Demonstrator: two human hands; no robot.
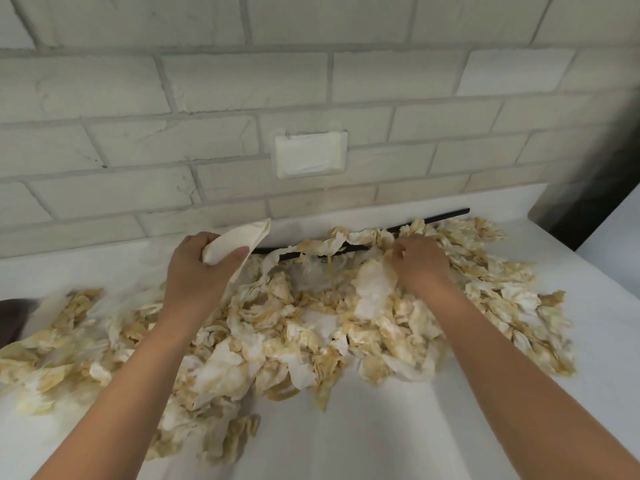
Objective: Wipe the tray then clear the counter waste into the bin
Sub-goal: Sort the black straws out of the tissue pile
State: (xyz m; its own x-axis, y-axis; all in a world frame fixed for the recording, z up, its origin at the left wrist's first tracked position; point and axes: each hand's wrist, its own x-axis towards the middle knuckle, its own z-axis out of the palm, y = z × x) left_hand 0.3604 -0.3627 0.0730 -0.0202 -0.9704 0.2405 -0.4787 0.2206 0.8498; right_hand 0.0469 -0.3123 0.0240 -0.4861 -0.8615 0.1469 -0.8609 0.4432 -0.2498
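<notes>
The person's left hand [197, 268] is closed round a folded cream wipe [239, 240], held up just above the near-left end of the black tray [446, 215]. Only the tray's thin back edge shows, by the brick wall [242, 81] under a plain white wall plate [311, 154]. The right hand [420, 263] has its fingers curled down into the heap of crumpled, yellow-stained paper waste [311, 327], pinching some of it, and that heap lies over the tray and across the white counter [398, 427].
</notes>
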